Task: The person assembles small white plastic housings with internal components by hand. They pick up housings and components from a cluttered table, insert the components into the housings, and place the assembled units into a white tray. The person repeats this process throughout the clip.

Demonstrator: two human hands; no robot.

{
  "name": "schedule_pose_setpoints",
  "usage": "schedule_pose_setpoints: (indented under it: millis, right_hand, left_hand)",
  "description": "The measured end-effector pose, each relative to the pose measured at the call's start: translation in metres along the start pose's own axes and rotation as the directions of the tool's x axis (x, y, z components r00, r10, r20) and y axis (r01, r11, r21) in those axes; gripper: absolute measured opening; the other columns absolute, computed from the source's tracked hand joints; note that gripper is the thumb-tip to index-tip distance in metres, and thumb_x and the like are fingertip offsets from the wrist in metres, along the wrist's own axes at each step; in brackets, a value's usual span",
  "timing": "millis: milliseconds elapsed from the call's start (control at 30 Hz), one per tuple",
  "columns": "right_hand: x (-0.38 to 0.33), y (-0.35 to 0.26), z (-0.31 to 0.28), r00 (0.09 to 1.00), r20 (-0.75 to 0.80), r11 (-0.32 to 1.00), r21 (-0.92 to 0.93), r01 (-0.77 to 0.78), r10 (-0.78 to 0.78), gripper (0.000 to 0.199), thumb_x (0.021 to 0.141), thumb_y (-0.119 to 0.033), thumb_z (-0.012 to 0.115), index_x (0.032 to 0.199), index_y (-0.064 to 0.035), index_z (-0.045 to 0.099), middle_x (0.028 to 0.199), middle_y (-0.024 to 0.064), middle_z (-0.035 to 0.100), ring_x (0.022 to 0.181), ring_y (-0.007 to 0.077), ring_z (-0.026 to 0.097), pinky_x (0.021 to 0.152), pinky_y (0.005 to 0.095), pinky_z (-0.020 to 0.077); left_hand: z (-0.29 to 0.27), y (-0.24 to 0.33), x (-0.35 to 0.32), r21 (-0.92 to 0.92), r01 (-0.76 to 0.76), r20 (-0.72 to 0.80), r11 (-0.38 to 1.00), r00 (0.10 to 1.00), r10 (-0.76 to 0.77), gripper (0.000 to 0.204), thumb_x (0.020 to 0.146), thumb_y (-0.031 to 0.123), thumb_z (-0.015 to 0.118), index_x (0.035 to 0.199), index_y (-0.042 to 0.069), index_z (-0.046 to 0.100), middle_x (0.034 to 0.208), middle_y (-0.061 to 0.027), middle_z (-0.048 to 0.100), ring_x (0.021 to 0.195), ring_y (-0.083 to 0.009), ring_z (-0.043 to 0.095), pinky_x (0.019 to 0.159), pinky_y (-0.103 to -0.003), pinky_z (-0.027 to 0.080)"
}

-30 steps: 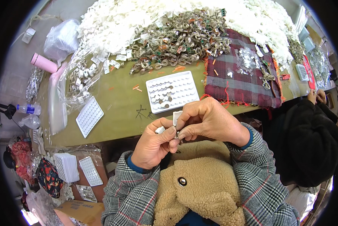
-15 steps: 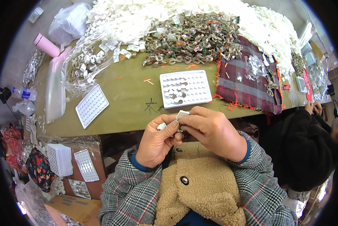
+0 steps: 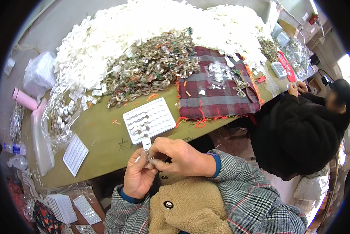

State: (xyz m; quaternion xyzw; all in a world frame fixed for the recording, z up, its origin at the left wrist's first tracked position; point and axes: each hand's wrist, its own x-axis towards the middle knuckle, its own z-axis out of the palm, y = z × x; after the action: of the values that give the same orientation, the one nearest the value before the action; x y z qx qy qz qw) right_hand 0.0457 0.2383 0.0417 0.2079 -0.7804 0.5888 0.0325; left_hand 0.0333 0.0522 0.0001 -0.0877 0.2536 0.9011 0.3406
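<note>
In front of my body my two hands meet at the fingertips. My left hand (image 3: 139, 177) is closed, pinching a small white plastic piece (image 3: 146, 143) that points up past the fingers, with a clear or metallic part below it. A second bit of white shows at the left thumb; its kind is hidden. My right hand (image 3: 181, 156) is closed too, its fingertips pressed on the lower part of the same piece. Just beyond them lies a white dimpled tray (image 3: 159, 119) with several small round discs in it.
Behind the tray heap coiled cable pieces (image 3: 155, 64) and a large mound of white plastic parts (image 3: 105, 43). A plaid cloth (image 3: 218, 99) with clear bits lies right. Another white tray (image 3: 75, 155), a parts bag (image 3: 62, 113) and a pink bottle (image 3: 25, 98) stand left. A co-worker (image 3: 296, 128) sits right.
The whole view has swung right, so the table and hands appear farther left. The white piece now stands upright above my fingertips, and my right fingers have moved down to its lower part.
</note>
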Motion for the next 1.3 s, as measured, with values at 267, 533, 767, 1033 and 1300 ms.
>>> schedule_pose_setpoints:
  millis: [267, 533, 767, 1033, 1300]
  right_hand:
    - [-0.019, 0.048, -0.109, 0.782, -0.624, 0.866, -0.39, -0.313, 0.002, 0.005, 0.084, 0.002, 0.067, 0.088, 0.0015, 0.064, 0.078, 0.0081, 0.062, 0.066, 0.0177, 0.063, 0.062, 0.0307, 0.0512]
    - [-0.041, 0.083, -0.137, 0.839, -0.544, 0.796, -0.516, -0.317, -0.019, 0.01, 0.084, 0.0, 0.064, 0.094, 0.0021, 0.066, 0.089, 0.0169, 0.062, 0.084, 0.0349, 0.062, 0.074, 0.0413, 0.0497]
    - [-0.033, 0.08, -0.128, 0.863, -0.505, 0.648, -0.654, -0.39, 0.01, 0.006, 0.083, 0.0, 0.064, 0.089, -0.0003, 0.063, 0.088, 0.0164, 0.057, 0.089, 0.0367, 0.057, 0.077, 0.0438, 0.047]
    - [-0.02, 0.014, -0.049, 0.965, -0.238, 0.939, -0.295, -0.178, 0.108, 0.014, 0.083, 0.005, 0.066, 0.096, 0.001, 0.063, 0.087, 0.0152, 0.062, 0.076, 0.0318, 0.064, 0.066, 0.0365, 0.0515]
    - [0.004, 0.001, 0.015, 0.972, -0.135, 0.921, -0.365, 0.134, -0.194, 0.022, 0.078, 0.006, 0.073, 0.098, 0.0014, 0.066, 0.088, 0.0138, 0.066, 0.075, 0.0263, 0.067, 0.064, 0.0327, 0.0546]
  left_hand:
    - [0.002, -0.003, 0.005, -0.003, 0.043, 0.041, 0.999, 0.998, -0.043, 0.019, 0.102, 0.016, 0.054, 0.112, 0.0, 0.055, 0.101, -0.013, 0.062, 0.076, -0.0105, 0.054, 0.062, -0.022, 0.052]
    - [0.002, -0.007, 0.013, 0.011, 0.06, 0.026, 0.998, 0.998, -0.06, 0.019, 0.103, 0.016, 0.053, 0.113, 0.0, 0.053, 0.1, -0.0126, 0.06, 0.076, -0.0098, 0.053, 0.06, -0.021, 0.051]
    - [0.002, -0.007, 0.011, 0.024, 0.041, 0.003, 0.999, 0.999, -0.041, 0.017, 0.101, 0.011, 0.056, 0.116, 0.004, 0.059, 0.106, -0.019, 0.064, 0.08, -0.0164, 0.06, 0.066, -0.029, 0.056]
    - [-0.006, -0.008, 0.007, 0.07, -0.08, 0.078, 0.994, 0.994, 0.075, 0.022, 0.098, 0.005, 0.058, 0.12, 0.0, 0.059, 0.109, -0.0196, 0.067, 0.088, -0.0193, 0.07, 0.073, -0.032, 0.064]
    - [-0.009, -0.003, -0.007, 0.125, -0.178, 0.06, 0.976, 0.983, 0.171, 0.021, 0.097, 0.001, 0.059, 0.117, -0.003, 0.061, 0.101, -0.0131, 0.069, 0.084, -0.0183, 0.07, 0.072, -0.032, 0.064]
